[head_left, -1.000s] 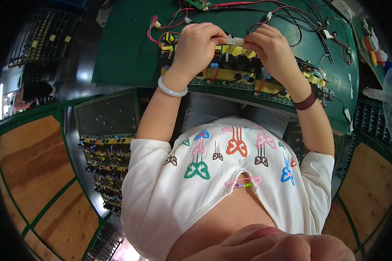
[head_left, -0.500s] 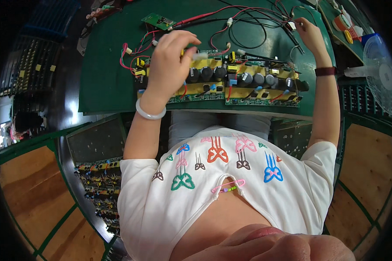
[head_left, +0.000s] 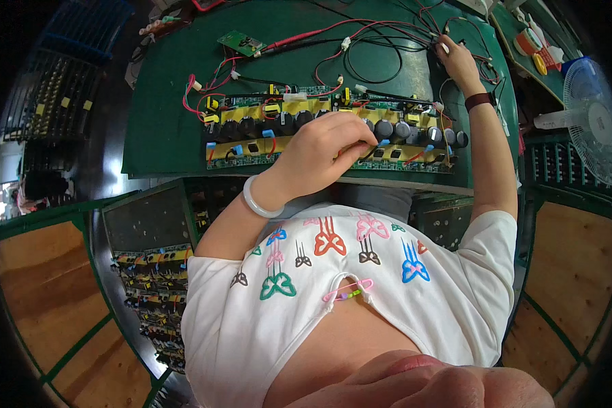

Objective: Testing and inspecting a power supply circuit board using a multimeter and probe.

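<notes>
Two long circuit boards lie end to end near the table's front edge: a left board (head_left: 289, 146) and a right board (head_left: 394, 162), both with black round capacitors and yellow parts. Over their join is my left hand (head_left: 330, 143), its fingertips pinched together beside a blue part (head_left: 383, 143) on the right board; what they grip, if anything, is hidden. Farther off at the right, my right hand (head_left: 460, 66) has its fingers closed on a small white connector (head_left: 445, 48) among red and black wires.
A small green circuit board (head_left: 241, 43) lies at the back left beside a red probe lead (head_left: 296, 37). Looped black cable (head_left: 374, 78) crosses the back of the green table (head_left: 160, 122). A white fan (head_left: 591, 119) stands at the right; racked boards (head_left: 149, 299) are at lower left.
My left hand has come right and nearer, from above the left board to the boards' join. My right hand has shifted slightly left with the connector. The boards appear slightly farther left.
</notes>
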`<move>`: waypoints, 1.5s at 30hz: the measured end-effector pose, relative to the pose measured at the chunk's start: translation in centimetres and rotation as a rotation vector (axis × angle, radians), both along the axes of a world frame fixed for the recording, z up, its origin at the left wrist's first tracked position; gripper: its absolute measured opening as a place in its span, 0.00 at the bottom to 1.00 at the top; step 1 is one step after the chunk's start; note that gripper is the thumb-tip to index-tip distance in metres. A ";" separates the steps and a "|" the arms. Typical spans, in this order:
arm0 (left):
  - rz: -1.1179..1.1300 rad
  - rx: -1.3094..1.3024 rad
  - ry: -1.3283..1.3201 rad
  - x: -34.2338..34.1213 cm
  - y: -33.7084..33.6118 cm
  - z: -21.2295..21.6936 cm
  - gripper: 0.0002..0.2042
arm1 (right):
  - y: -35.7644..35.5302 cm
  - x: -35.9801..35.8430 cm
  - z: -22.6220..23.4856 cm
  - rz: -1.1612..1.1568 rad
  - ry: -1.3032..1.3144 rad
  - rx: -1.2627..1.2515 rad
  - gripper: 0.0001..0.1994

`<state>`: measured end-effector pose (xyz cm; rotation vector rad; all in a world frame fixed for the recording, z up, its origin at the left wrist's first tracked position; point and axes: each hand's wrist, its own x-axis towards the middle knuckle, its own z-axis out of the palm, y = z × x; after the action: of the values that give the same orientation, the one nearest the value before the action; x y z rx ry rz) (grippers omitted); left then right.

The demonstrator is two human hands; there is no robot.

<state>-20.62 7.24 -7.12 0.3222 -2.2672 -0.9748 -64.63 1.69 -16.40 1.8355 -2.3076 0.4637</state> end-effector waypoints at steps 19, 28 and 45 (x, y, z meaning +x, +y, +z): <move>-0.183 0.132 0.003 -1.8 1.4 -1.5 0.06 | 6.8 -0.3 4.8 0.168 -0.215 0.417 0.17; -0.269 0.244 0.016 -6.2 2.9 -1.6 0.11 | 5.7 1.5 1.3 -0.002 -0.082 0.200 0.20; -0.375 1.016 -0.197 -13.5 8.0 -3.0 0.35 | 4.9 1.5 1.3 -0.103 -0.314 0.204 0.17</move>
<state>-34.13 15.26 -10.15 0.4224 -1.8335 -2.3462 -63.16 6.60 -15.05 1.8304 -2.7347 0.5549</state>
